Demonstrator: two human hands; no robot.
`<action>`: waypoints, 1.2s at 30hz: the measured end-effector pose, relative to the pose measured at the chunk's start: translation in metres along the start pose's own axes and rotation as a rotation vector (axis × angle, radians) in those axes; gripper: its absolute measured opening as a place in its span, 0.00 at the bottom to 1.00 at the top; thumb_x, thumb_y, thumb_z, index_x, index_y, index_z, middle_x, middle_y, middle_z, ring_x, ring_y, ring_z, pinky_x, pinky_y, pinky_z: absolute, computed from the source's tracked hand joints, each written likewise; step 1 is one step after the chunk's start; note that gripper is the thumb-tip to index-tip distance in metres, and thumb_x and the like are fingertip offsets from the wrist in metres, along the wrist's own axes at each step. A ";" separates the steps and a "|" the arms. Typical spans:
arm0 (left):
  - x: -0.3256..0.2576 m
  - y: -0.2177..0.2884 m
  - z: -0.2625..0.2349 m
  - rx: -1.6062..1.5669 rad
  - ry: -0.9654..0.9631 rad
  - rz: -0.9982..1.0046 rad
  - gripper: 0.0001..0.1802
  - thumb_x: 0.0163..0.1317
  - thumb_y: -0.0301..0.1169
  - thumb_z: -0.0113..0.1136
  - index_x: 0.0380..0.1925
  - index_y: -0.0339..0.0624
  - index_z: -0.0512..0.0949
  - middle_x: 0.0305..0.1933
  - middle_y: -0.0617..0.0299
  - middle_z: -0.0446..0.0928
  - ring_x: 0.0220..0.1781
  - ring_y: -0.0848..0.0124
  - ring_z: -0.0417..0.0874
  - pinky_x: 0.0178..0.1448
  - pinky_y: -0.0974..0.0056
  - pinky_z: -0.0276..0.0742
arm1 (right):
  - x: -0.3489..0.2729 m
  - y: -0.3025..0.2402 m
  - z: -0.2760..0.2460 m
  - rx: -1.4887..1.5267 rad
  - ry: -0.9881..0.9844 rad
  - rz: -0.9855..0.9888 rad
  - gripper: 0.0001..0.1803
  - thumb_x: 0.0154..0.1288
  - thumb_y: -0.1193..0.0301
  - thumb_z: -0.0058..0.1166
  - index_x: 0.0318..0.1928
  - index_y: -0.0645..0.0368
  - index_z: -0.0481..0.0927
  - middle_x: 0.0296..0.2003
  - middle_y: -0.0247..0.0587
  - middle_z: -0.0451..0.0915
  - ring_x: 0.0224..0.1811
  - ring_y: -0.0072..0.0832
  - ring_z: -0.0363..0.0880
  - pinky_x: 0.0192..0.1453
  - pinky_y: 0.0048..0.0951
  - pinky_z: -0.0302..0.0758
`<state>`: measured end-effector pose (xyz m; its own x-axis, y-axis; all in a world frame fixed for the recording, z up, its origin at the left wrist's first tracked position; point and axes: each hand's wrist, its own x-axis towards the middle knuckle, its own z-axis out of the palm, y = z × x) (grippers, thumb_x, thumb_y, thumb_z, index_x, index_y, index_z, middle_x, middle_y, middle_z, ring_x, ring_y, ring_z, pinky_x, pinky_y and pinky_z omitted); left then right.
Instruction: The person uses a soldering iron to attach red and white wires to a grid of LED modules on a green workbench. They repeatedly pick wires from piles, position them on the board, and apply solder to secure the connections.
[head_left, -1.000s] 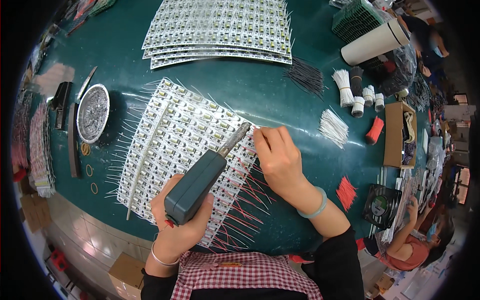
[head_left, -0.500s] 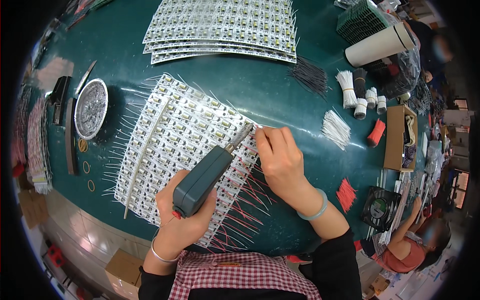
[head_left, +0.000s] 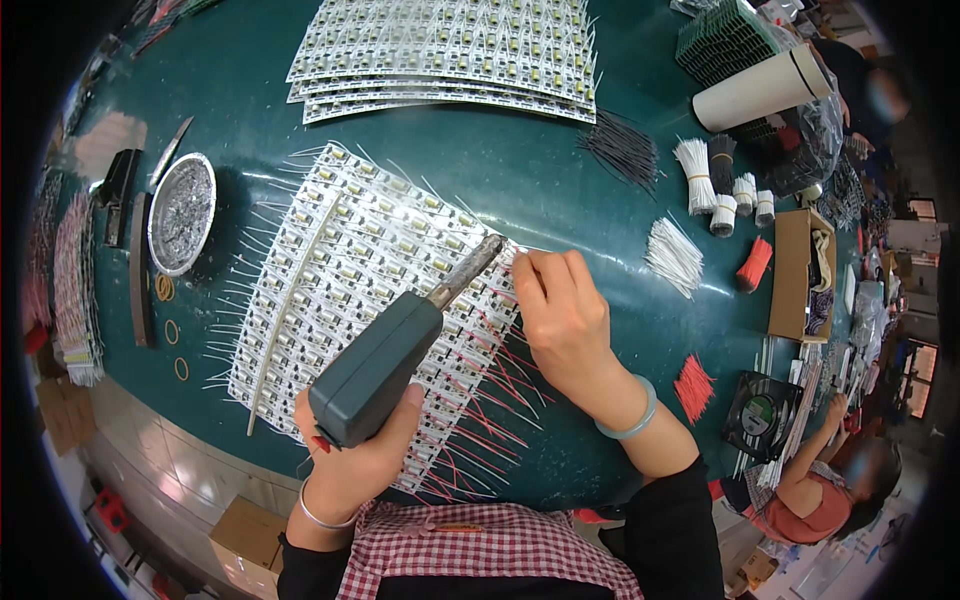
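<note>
Clearly, the left hand (head_left: 362, 468) gripped a dark soldering iron (head_left: 378, 368); the right hand (head_left: 567, 318) pinched narrowly by the circuit panel (head_left: 322, 292), whatever it held indistinct.

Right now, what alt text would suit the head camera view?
A person's left hand holds a dark green soldering iron, its tip near the right hand at the corner of a sheet of white circuit boards. Loose white wires lie to the right, a silver bowl to the left.
</note>
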<state>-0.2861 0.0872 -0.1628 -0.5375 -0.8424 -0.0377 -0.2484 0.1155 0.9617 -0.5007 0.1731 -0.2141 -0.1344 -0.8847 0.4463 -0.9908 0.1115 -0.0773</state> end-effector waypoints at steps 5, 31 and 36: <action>-0.009 -0.002 -0.009 -0.192 -0.006 -0.284 0.21 0.53 0.19 0.71 0.49 0.31 0.80 0.41 0.55 0.81 0.21 0.75 0.76 0.23 0.73 0.68 | 0.001 0.000 0.000 -0.002 -0.008 -0.007 0.18 0.48 0.80 0.58 0.42 0.74 0.81 0.35 0.45 0.74 0.35 0.33 0.74 0.29 0.25 0.76; -0.023 -0.011 -0.014 -0.187 0.041 -0.255 0.29 0.50 0.21 0.76 0.54 0.31 0.78 0.44 0.55 0.84 0.30 0.76 0.80 0.26 0.74 0.74 | -0.008 -0.006 -0.012 0.364 0.058 0.150 0.17 0.47 0.85 0.56 0.41 0.65 0.82 0.35 0.40 0.76 0.36 0.37 0.76 0.36 0.35 0.75; -0.024 -0.010 -0.014 -0.036 -0.012 -0.209 0.22 0.53 0.24 0.76 0.48 0.32 0.82 0.42 0.58 0.85 0.34 0.76 0.82 0.35 0.71 0.77 | -0.012 -0.010 0.000 0.356 0.057 0.199 0.14 0.51 0.85 0.65 0.41 0.64 0.84 0.33 0.41 0.77 0.36 0.37 0.77 0.37 0.34 0.76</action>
<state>-0.2592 0.0990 -0.1679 -0.4866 -0.8398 -0.2407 -0.3272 -0.0803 0.9415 -0.4891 0.1829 -0.2185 -0.3330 -0.8344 0.4393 -0.8784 0.1052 -0.4662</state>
